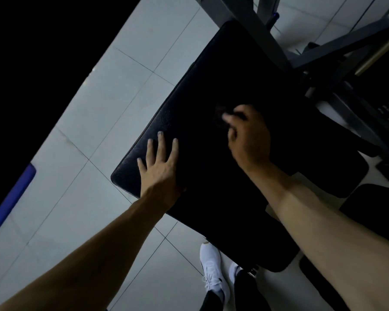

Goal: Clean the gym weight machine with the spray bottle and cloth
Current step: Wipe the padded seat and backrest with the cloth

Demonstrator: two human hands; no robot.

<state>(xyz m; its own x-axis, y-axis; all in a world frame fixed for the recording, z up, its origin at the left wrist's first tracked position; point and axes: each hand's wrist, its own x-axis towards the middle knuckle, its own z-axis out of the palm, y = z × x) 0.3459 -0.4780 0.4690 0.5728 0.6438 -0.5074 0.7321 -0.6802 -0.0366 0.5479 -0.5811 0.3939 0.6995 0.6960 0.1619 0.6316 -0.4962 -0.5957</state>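
The weight machine's black padded seat (222,81) fills the middle of the head view, tilted from lower left to upper right. My left hand (161,162) lies flat on its near left corner, fingers spread and straight. My right hand (248,135) is over the middle of the pad with its fingers curled round a dark cloth (220,114), which is blurred and hard to tell from the black pad. No spray bottle is in view.
The machine's grey steel frame (270,39) runs across the upper right. More black pads (373,212) lie at the lower right. Pale floor tiles (112,113) spread to the left, a blue bar (11,198) at the left edge. My white shoes (212,270) stand below the pad.
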